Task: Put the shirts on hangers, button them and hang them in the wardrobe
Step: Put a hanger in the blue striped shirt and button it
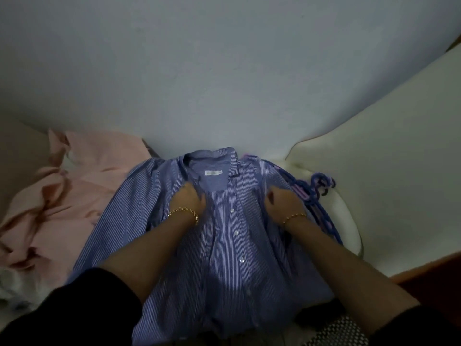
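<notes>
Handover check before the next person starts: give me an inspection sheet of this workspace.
Surface: pale padded surface, mostly under clothes.
Job's things: blue striped shirt lies front up, open at the neck, buttons showing; blue and purple hangers lie by its edge.
Clutter: pink garments heaped beside the shirt.
Grippers: left hand and right hand each grip the shirt front.
Cables: nothing seen.
Surroundings: pale wall behind; dim light.
</notes>
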